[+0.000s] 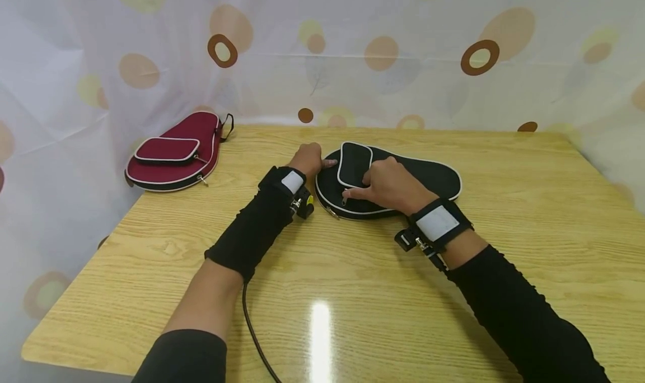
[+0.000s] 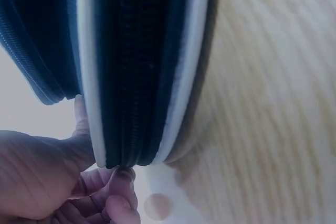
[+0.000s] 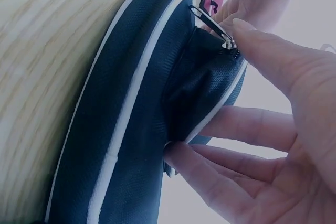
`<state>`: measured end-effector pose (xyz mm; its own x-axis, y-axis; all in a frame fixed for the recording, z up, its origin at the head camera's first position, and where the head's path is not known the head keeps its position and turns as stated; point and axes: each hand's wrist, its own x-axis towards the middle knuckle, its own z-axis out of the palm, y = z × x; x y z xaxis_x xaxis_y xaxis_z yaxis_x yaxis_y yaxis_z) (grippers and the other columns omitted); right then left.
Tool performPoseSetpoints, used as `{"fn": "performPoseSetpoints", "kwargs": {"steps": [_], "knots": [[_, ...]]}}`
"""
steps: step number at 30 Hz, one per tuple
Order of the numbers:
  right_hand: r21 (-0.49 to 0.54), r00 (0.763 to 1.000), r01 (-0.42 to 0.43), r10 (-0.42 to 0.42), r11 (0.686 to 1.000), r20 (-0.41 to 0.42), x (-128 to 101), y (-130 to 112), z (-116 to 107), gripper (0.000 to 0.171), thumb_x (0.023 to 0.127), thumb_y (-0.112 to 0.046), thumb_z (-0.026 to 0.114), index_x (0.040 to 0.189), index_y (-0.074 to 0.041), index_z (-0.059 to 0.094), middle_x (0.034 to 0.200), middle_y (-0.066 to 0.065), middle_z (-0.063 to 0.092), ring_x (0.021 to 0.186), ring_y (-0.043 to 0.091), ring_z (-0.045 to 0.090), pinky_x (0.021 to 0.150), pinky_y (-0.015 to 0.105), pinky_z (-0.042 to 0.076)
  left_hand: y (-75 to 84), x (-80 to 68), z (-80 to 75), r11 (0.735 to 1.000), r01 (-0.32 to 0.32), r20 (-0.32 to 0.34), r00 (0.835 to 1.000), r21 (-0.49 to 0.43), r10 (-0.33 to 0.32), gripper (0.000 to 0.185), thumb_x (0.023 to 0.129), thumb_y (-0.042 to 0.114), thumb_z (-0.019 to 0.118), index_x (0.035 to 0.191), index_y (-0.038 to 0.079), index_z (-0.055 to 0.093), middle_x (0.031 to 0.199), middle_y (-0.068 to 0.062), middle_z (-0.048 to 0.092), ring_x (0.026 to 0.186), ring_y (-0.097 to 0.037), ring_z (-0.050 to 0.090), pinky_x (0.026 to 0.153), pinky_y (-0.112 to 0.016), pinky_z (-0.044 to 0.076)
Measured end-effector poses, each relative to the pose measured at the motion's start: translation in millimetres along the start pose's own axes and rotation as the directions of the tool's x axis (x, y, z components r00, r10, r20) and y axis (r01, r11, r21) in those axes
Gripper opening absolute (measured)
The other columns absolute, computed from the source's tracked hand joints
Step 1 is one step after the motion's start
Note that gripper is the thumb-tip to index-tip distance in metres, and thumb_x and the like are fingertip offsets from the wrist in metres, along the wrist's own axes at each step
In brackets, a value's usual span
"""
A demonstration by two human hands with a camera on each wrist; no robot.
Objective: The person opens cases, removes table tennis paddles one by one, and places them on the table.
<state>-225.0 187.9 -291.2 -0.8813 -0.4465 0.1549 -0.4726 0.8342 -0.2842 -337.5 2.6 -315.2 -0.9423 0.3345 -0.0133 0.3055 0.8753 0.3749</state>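
Observation:
A black racket case with white piping lies flat on the table, its rounded wide end to the left. My left hand grips that end, thumb laid on top and fingertips at the zipped side in the left wrist view. On the case's front is a small zipped pocket. My right hand holds the pocket's near right part, fingers at its piped edge and far end. In the right wrist view the right thumb lies right beside the pocket's metal zipper pull.
A dark red racket case with a similar pocket lies at the table's back left. The wooden table ends at a patterned curtain behind. A cable hangs from the left wrist strap.

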Motion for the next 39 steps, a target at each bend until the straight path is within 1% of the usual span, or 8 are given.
{"fn": "performPoseSetpoints", "kwargs": {"steps": [10, 13, 15, 19, 26, 31, 34, 39], "knots": [[0.045, 0.987, -0.145, 0.147, 0.988, -0.057, 11.7, 0.2, 7.3, 0.062, 0.095, -0.051, 0.065, 0.052, -0.012, 0.045, 0.047, -0.003, 0.030, 0.041, 0.013, 0.030, 0.049, 0.030, 0.027, -9.1, 3.0, 2.7, 1.000, -0.015, 0.047, 0.999, -0.012, 0.016, 0.053, 0.102, 0.038, 0.059, 0.059, 0.009, 0.047, 0.053, 0.000, 0.033, 0.052, -0.015, 0.040, 0.058, -0.027, 0.034], [0.050, 0.967, -0.249, 0.251, 0.967, -0.033, 18.1, -4.9, 9.3, 0.058, 0.093, -0.057, 0.065, 0.084, 0.000, 0.061, 0.066, 0.010, 0.055, 0.054, 0.025, 0.054, 0.055, 0.036, 0.045, -11.4, 1.1, 1.7, 1.000, -0.008, 0.083, 0.997, -0.010, 0.009, 0.052, 0.104, 0.036, 0.055, 0.061, 0.009, 0.047, 0.055, -0.001, 0.036, 0.054, -0.015, 0.042, 0.058, -0.026, 0.035], [0.040, 0.954, -0.300, 0.300, 0.953, 0.000, 23.3, -7.7, 9.6, 0.070, 0.093, -0.060, 0.063, 0.119, 0.005, 0.060, 0.097, 0.023, 0.066, 0.081, 0.037, 0.066, 0.071, 0.046, 0.054, -12.0, -0.9, 0.5, 1.000, 0.006, 0.098, 0.995, -0.008, -0.005, 0.050, 0.105, 0.036, 0.054, 0.063, 0.009, 0.047, 0.058, -0.001, 0.038, 0.056, -0.016, 0.044, 0.058, -0.026, 0.035], [0.023, 0.942, -0.332, 0.330, 0.943, 0.063, 31.2, -11.1, 7.3, 0.089, 0.093, -0.063, 0.058, 0.153, -0.001, 0.038, 0.142, 0.030, 0.052, 0.123, 0.048, 0.054, 0.094, 0.060, 0.048, -11.0, -4.1, -2.3, 1.000, 0.016, 0.107, 0.994, 0.009, -0.017, 0.046, 0.106, 0.033, 0.051, 0.067, 0.008, 0.050, 0.061, -0.002, 0.041, 0.058, -0.015, 0.046, 0.058, -0.025, 0.036], [-0.012, 0.941, -0.328, 0.328, 0.945, 0.079, 32.9, -6.3, 4.3, 0.088, 0.092, -0.064, 0.059, 0.155, -0.006, 0.039, 0.145, 0.028, 0.051, 0.125, 0.048, 0.053, 0.094, 0.060, 0.047, -11.7, 3.4, 0.5, 1.000, 0.027, 0.158, 0.987, 0.000, -0.027, 0.046, 0.107, 0.034, 0.049, 0.079, 0.001, 0.064, 0.068, -0.008, 0.058, 0.060, -0.018, 0.059, 0.062, -0.030, 0.048], [-0.018, 0.944, -0.319, 0.319, 0.948, 0.078, 33.6, -4.1, 4.3, 0.089, 0.090, -0.066, 0.060, 0.154, -0.007, 0.041, 0.146, 0.027, 0.050, 0.127, 0.048, 0.052, 0.096, 0.061, 0.046, -30.6, 16.2, 16.3, 0.998, -0.020, 0.136, 0.990, -0.057, 0.027, 0.056, 0.105, 0.047, 0.047, 0.077, 0.001, 0.061, 0.071, -0.011, 0.058, 0.064, -0.024, 0.060, 0.063, -0.032, 0.047], [-0.027, 0.943, -0.321, 0.322, 0.947, 0.086, 34.1, -4.2, 5.0, 0.090, 0.090, -0.067, 0.059, 0.154, -0.007, 0.040, 0.146, 0.028, 0.050, 0.127, 0.048, 0.052, 0.095, 0.061, 0.046, -27.2, 2.7, 16.0, 0.998, 0.005, 0.152, 0.988, -0.055, 0.003, 0.053, 0.108, 0.044, 0.042, 0.083, 0.001, 0.061, 0.076, -0.011, 0.056, 0.069, -0.024, 0.060, 0.065, -0.032, 0.045], [-0.039, 0.944, -0.317, 0.320, 0.948, 0.081, 34.0, -5.1, 4.9, 0.089, 0.089, -0.068, 0.059, 0.154, -0.008, 0.042, 0.145, 0.027, 0.051, 0.126, 0.046, 0.053, 0.093, 0.060, 0.048, -9.6, -46.4, 0.7, 0.998, 0.041, 0.201, 0.979, -0.042, -0.032, 0.041, 0.111, 0.026, 0.038, 0.080, 0.004, 0.054, 0.071, -0.005, 0.047, 0.061, -0.018, 0.049, 0.060, -0.027, 0.038]]}}
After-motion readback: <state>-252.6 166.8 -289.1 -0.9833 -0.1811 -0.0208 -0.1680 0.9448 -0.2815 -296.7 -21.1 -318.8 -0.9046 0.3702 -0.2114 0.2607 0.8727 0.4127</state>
